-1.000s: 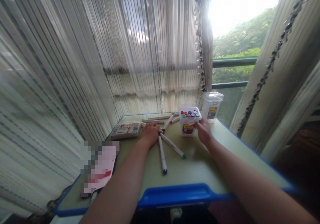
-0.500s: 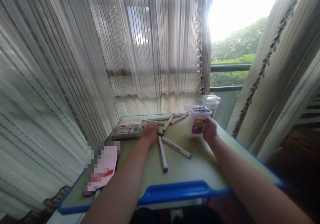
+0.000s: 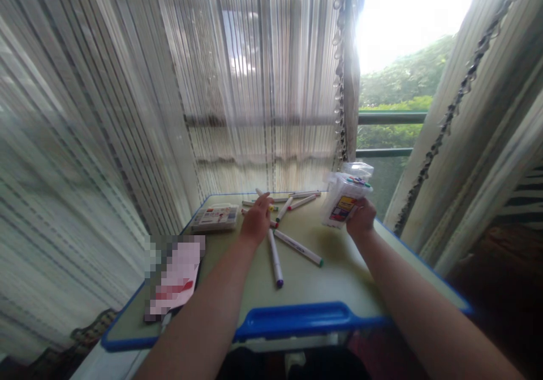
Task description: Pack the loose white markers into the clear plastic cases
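My left hand [image 3: 255,221] is closed around a white marker [image 3: 259,191] with a yellow end, raised slightly off the table. Under and beside that hand lie several white markers, one with a red end [image 3: 275,224]. My right hand [image 3: 361,219] grips a clear plastic marker case [image 3: 339,199] by its right side and tilts it to the right. Coloured marker ends show at the case's open top, and a clear lid part [image 3: 358,169] stands behind it. Nearer me lie a purple-ended marker [image 3: 275,258] and a green-ended marker [image 3: 299,248].
A flat, printed box [image 3: 215,217] lies at the table's far left. In front of it is a blurred pink item [image 3: 178,278]. The table [image 3: 229,318] has a blue rim with a raised blue ledge [image 3: 297,319] at the front. String curtains [image 3: 263,86] hang behind.
My left hand has lifted a little from the pile, and the marker in it has swung more upright. My right hand has tilted the marker case to the right.
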`<state>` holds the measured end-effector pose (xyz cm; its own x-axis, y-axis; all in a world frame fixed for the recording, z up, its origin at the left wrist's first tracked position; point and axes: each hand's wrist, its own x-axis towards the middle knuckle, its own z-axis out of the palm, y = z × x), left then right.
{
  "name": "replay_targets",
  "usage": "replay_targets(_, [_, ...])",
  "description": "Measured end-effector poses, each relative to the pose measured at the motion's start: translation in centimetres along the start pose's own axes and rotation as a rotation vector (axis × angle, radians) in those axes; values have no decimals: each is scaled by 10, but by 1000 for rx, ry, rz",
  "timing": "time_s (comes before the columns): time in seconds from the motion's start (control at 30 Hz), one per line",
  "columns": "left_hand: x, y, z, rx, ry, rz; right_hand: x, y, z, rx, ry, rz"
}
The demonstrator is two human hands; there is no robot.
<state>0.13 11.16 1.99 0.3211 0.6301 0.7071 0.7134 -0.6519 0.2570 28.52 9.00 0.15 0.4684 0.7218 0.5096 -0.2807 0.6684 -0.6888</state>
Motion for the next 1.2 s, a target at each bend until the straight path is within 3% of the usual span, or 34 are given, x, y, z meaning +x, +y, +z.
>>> replay_targets(0.2, [-3, 11, -4, -34, 56, 118, -3, -2, -1, 56, 48, 45])
replay_targets(0.47, [-3, 11, -4, -48, 87, 123, -12, -3, 14, 36, 37, 25])
replay_targets(0.73, [-4, 13, -4, -46, 63, 130, -25, 5, 21, -226, -59, -95])
replay_targets(0.9, [-4, 16, -7, -83, 139, 212, -33, 12, 18, -482, -191, -254])
replay_targets(1.07, [-5, 32, -18, -181, 260, 288, -36, 12, 19, -553, -239, -287])
replay_targets(1.2, [-6, 47, -28, -408, 367, 212, -42, 6, 26, -602, -281, -301])
